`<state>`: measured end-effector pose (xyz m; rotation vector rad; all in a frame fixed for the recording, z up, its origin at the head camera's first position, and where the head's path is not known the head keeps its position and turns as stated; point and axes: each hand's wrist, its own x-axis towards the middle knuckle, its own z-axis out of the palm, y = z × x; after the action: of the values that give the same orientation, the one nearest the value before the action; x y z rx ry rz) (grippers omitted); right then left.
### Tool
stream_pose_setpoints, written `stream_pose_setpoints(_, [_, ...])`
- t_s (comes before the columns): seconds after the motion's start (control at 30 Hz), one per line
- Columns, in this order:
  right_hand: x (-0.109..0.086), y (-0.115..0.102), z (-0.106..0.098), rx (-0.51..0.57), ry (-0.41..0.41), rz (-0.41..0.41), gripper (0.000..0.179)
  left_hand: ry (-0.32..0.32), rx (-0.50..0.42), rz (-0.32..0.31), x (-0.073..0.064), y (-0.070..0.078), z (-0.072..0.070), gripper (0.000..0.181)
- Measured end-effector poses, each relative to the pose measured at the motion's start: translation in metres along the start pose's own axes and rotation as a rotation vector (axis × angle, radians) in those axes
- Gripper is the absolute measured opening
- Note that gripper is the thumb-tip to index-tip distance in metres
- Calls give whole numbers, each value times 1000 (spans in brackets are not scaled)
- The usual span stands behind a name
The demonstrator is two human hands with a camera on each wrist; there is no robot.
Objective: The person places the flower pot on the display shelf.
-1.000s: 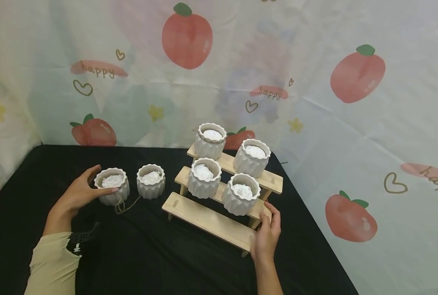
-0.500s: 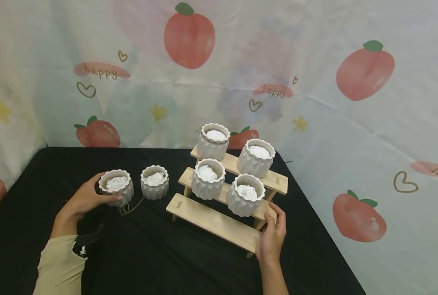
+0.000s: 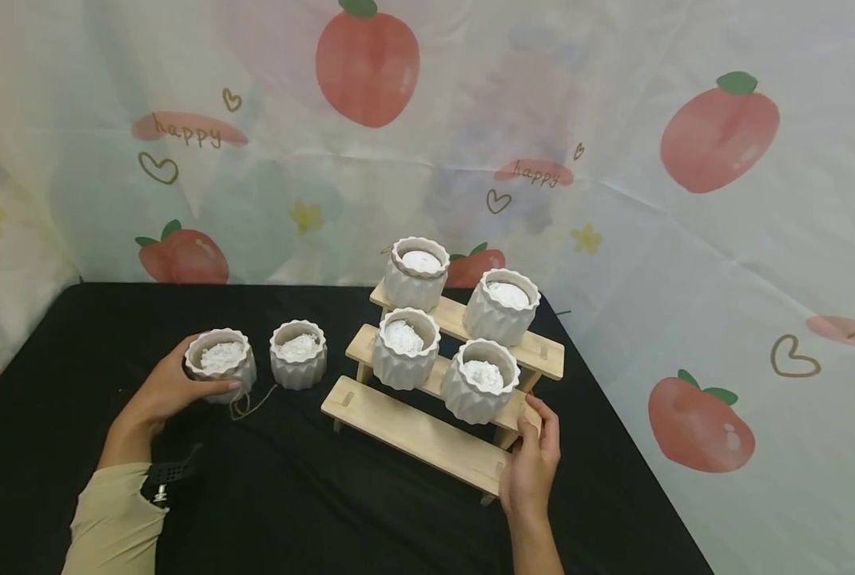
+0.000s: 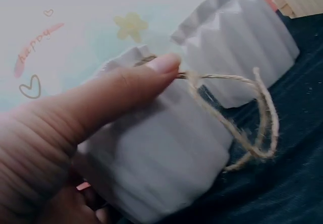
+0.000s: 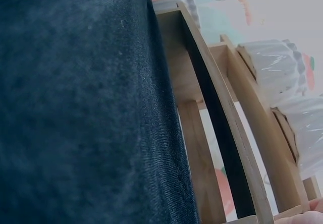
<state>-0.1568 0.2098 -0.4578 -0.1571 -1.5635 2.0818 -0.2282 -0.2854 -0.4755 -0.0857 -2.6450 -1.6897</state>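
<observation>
My left hand (image 3: 160, 395) grips a white fluted pot (image 3: 244, 374) on the left, thumb across its near side just under the scalloped rim. In the left wrist view the thumb lies over twine (image 4: 227, 77) tied round this pot, its loose ends hanging to one side. White crumbly filling shows inside. A second such pot (image 3: 298, 374) stands just right of it. My right hand (image 3: 531, 467) holds the right end of a three-step wooden stand (image 3: 413, 431), fingers at the middle step and palm by the lowest. Two pots sit on the top step and two on the middle one; the lowest is bare.
A black cloth (image 3: 269, 495) covers the table under everything. Behind and to the right hangs a pale backdrop (image 3: 427, 128) printed with red fruit, hearts and lettering. The stand's back corner comes close to the backdrop.
My left fingers have closed in round the pot, the spread index finger dropping behind it. The right hand keeps its place on the stand; the head view has shifted slightly.
</observation>
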Motion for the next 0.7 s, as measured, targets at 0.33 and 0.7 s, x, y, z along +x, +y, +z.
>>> stream_pose_setpoints(0.33, [-2, 0, 1, 35, -3, 8, 34, 85, 22, 27, -4, 2, 2, 97])
stream_pose_setpoints(0.7, [0, 0, 0, 35, -12, 4, 33, 134, -27, -5, -6, 5, 1, 95])
